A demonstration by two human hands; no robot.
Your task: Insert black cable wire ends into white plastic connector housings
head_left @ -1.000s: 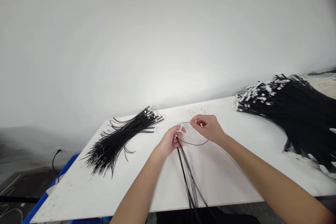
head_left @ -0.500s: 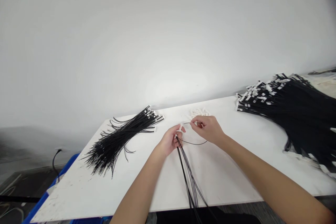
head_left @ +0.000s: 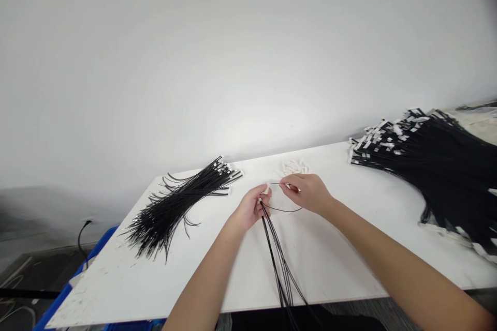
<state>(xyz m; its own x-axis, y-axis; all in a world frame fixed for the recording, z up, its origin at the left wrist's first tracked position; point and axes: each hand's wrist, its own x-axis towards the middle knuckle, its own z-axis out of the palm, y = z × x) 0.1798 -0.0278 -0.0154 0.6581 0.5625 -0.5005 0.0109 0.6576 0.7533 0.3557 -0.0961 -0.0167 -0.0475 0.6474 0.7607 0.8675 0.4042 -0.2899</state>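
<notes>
My left hand (head_left: 254, 209) is closed around a small white connector (head_left: 267, 189) and the upper ends of several black wires (head_left: 280, 258). Those wires hang down over the table's front edge. Between the thumb and fingers of my right hand (head_left: 305, 190) is pinched one thin black wire (head_left: 275, 183), its tip at the white connector. The rest of that wire loops below, back to my left hand. Just behind my right hand lies a small heap of white connectors (head_left: 294, 166). How far the wire's tip enters the connector is too small to tell.
On the white table (head_left: 155, 289), a bundle of black wires with white ends (head_left: 182, 201) lies to the left. A larger pile of black wires (head_left: 435, 160) covers the right side. A blue bin (head_left: 58, 306) stands below the left edge, by a black cable (head_left: 81, 240).
My right hand has shifted slightly left and down, bringing the pinched wire's tip closer to the white connector. My left hand stays almost in place.
</notes>
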